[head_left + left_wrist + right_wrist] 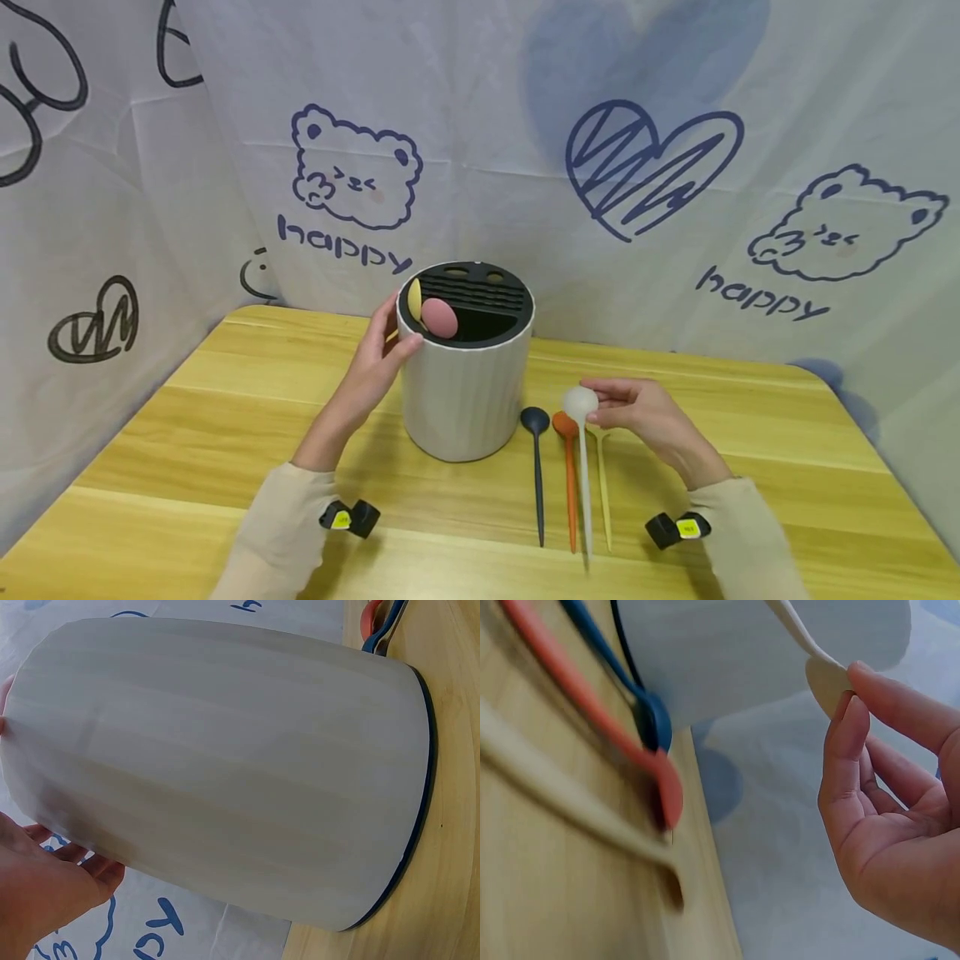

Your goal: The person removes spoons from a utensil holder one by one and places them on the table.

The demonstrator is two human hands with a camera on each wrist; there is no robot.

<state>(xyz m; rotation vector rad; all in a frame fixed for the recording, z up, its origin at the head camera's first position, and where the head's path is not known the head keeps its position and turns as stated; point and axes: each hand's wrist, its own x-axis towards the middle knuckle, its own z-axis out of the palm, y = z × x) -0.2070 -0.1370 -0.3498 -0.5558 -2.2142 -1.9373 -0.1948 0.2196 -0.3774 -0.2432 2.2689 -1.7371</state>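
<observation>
My left hand (375, 360) holds the upper left side of a white ribbed utensil holder (461, 400), its thumb near the front rim. In the left wrist view, the left fingers (97, 871) lie along the wall of the holder. A yellow spoon head (415, 300) and a pink spoon head (439, 318) show at the left of its black slotted top (480, 325). My right hand (648, 417) pinches a white spoon (582, 405) by its bowl, the handle pointing toward me. Below lie a dark blue spoon (536, 421), an orange spoon (566, 427) and a pale yellow spoon (603, 475).
The holder and spoons are on a wood-grain table (247, 433). Behind the table hangs a white curtain (487, 125) with printed bears and hearts, and it runs along the left side too.
</observation>
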